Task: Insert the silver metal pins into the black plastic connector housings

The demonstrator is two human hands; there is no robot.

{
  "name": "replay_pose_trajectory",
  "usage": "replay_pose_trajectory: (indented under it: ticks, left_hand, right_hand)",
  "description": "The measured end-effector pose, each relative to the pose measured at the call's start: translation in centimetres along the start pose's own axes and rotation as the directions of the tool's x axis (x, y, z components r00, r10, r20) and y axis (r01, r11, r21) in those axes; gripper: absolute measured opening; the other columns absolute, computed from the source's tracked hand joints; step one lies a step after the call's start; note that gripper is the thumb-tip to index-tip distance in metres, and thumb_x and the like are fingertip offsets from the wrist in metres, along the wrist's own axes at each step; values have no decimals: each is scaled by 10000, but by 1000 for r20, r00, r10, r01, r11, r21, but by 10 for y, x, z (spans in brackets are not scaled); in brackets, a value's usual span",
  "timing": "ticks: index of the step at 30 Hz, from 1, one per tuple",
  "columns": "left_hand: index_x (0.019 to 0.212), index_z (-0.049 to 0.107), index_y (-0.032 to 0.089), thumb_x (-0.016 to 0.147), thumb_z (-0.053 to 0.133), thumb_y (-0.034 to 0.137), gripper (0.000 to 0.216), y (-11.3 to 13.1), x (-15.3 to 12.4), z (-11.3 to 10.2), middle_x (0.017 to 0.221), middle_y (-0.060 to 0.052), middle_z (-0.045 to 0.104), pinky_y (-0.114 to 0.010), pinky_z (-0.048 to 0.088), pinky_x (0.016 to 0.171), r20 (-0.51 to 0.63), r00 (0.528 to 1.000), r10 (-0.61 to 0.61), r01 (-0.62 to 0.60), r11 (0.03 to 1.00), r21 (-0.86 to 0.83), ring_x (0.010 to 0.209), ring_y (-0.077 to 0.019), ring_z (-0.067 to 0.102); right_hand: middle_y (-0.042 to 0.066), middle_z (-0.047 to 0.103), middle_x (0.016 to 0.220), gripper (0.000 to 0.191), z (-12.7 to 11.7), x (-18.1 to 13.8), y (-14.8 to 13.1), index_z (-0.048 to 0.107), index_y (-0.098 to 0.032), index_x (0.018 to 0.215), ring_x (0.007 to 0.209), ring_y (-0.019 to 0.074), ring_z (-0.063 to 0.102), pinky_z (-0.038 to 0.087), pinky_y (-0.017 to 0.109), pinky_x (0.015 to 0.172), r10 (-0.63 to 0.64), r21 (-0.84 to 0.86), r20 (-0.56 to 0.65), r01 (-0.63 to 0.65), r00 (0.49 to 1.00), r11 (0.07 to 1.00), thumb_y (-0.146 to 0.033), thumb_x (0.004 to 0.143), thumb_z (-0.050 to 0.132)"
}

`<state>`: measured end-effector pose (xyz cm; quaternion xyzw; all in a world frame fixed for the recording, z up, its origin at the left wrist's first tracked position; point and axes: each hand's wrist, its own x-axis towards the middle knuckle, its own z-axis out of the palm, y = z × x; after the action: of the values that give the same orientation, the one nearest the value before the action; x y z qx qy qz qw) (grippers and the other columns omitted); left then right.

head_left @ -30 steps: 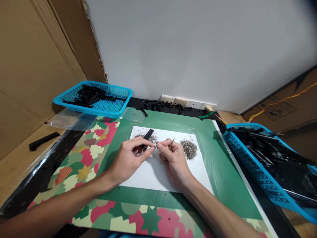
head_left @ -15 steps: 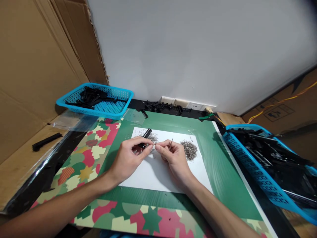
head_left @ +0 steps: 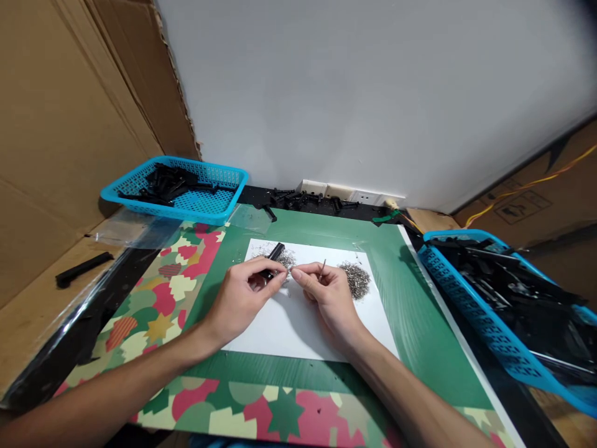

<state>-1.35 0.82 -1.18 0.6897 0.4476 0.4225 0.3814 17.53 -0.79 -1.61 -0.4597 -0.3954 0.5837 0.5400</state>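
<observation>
- Fingers (head_left: 278, 274) of the left hand (head_left: 237, 302) clamp the black part (head_left: 274, 254) just above the white sheet (head_left: 298, 326).
- Right hand (head_left: 329, 295) pinches a thin pin (head_left: 323, 267); brace both wrists and bring the tips together slowly.

Matt white paper (head_left: 298, 323), shiny metal bits (head_left: 357, 279)

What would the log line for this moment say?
left hand: holds black part | right hand: pinches thin pin | where: over white sheet | nearby: metal pile beside right hand
</observation>
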Motion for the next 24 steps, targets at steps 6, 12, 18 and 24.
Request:
replay_pose_trajectory:
  ticks: [6, 12, 18, 24]
  left_hand:
    - [1043, 837, 235, 981, 705, 300, 160, 3, 1, -1, 903, -28, 764, -258, 445, 629, -23, 999, 28, -26, 998, 60, 740, -148, 608]
    - [961, 816, 192, 992, 691, 381, 229, 8, 1, -3, 947, -55, 779, -263, 456, 639, -51, 998, 29, -28, 999, 19, 789, -174, 646]
    - [993, 788, 193, 1004, 681, 418, 249, 8, 0, -3, 942, -43, 759, -258, 447, 652, 14, 1000, 6, -6, 1000, 0, 774, -165, 620]
    - [976, 728, 190, 1029, 641, 436, 266, 7, -1, -2, 921, -21, 702, -259, 429, 670, 18, 999, -32, 32, 999, -14, 759, -152, 577]
  right_hand:
    - [-93, 342, 546, 258, -1, 0, 0, 829, -176, 852, 538, 78, 267, 187, 269, 528, 7, 27, -3, -7, 1000, 1000, -400, 773, 930]
    - [-97, 319, 554, 257, -3, 2, 2, 819, -173, 841, 545, 80, 258, 181, 268, 532, -2, 10, 10, 1, 1000, 1000, -394, 771, 930]
    - [-91, 272, 564, 257, -5, 2, 3, 833, -187, 835, 560, 95, 249, 175, 286, 562, -71, -163, 31, 75, 997, 984, -431, 795, 903]
    - [-89, 241, 563, 264, -2, -1, -9, 835, -198, 861, 568, 108, 203, 157, 298, 573, -149, -311, 64, 162, 987, 936, -460, 837, 858]
